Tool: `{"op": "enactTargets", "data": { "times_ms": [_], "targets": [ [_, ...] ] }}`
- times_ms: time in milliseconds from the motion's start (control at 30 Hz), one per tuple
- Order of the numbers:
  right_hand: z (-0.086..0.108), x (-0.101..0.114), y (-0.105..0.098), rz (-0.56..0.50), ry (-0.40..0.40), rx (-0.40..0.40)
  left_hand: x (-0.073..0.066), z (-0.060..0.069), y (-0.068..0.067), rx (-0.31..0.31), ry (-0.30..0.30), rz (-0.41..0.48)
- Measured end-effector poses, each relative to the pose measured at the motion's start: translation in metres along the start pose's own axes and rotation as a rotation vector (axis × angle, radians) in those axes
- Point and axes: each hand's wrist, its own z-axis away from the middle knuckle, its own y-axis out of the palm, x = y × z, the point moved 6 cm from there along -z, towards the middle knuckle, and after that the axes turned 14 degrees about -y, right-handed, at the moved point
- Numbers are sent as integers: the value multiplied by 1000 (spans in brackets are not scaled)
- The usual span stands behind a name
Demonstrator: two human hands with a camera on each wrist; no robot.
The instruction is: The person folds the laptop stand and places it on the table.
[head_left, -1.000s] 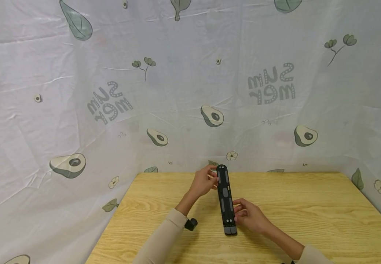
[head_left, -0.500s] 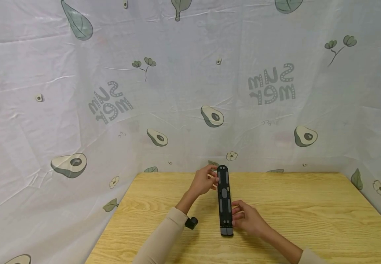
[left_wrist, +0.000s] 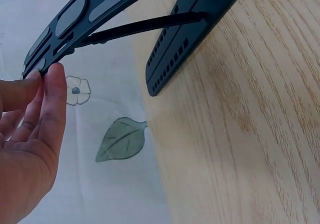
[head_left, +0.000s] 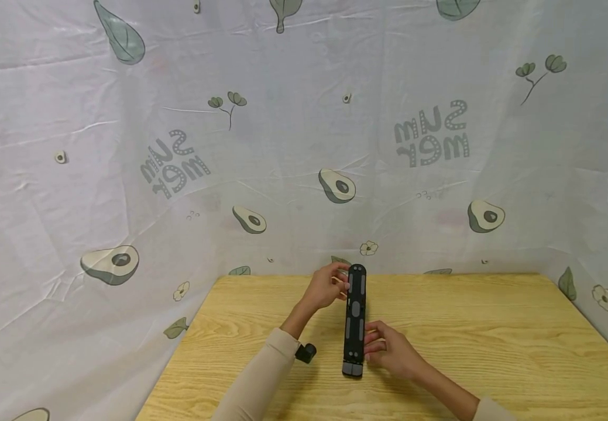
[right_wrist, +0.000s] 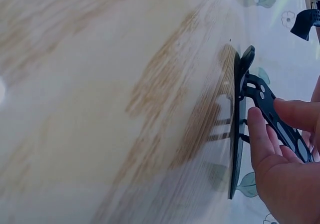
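A black folding laptop stand [head_left: 355, 316] with grey pads stands near the middle of the table. In the left wrist view its slotted base [left_wrist: 172, 54] rests on the wood, and a thin strut [left_wrist: 145, 28] links it to the raised arm. My left hand [head_left: 326, 286] pinches the raised far end between thumb and fingers. Low on the stand's right side, my right hand [head_left: 394, 352] holds the edge. The right wrist view has its thumb [right_wrist: 297, 113] over the raised arm and a finger below. Some fingertips are hidden behind the stand.
The light wooden table [head_left: 472, 327] runs back to a pale printed curtain [head_left: 304, 146], which also hangs along both sides. A small black wrist camera [head_left: 306, 352] sits at the left cuff.
The laptop stand's near end has swung left, and its far end has shifted slightly right. My right hand has followed leftward with it. My left hand stays almost where it was.
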Motion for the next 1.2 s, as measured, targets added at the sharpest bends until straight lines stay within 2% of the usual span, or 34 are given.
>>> {"op": "enactTargets", "data": {
  "times_ms": [400,800,1200],
  "targets": [
    [-1,3,5,-9,6,-6,0,-2,1,34,8,16],
    [-3,8,14,-12,12,15,-2,-5,3,61,-21,-22],
    [-6,9,23,-32,9,35,-4,-4,5,60,5,-64]
  ]
}}
